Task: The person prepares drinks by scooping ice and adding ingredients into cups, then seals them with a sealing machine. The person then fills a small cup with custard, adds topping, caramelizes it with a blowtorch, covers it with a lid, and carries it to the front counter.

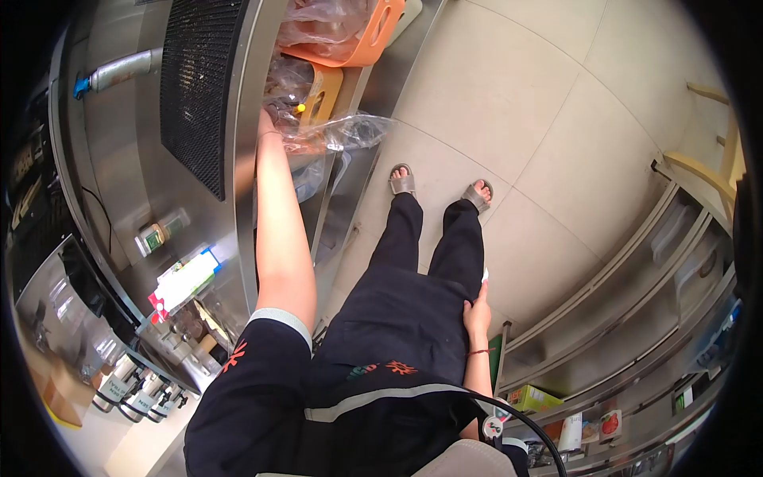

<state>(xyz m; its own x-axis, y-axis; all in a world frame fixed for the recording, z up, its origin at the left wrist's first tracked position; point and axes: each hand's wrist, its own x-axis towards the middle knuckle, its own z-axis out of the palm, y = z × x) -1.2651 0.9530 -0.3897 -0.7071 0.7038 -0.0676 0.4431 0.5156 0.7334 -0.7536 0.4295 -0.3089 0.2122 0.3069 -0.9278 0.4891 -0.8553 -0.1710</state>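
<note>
"Since the left hand [269, 124] is half hidden, at about half past ten from the middle of the view, can you tell what it has hold of?"

"Not for certain. Its fingers vanish behind the counter edge [253, 71] and into crinkled film, so whether they are apart or pinched together, I cannot tell. It is right up against the clear plastic bag [354, 132]."

"Where does that bag sit?"

"At eleven o'clock, below the counter edge, its loose end spilling past the yellow-orange bin [334, 77]. The orange bin [367, 46] is near twelve."

"How would it handle?"

"I'd expect thin film: light, limp, slippery, easily torn on a rim. Its contents are unclear, so the weight is a guess. I'd gather a full fistful close to the bin, not pinch the loose tip."

"And the right hand [477, 315]?"

"Four o'clock, by the dark apron [397, 318], well apart from the bag. Something small and white [485, 273] shows at its fingertips; I can't tell whether they close on it."
</note>
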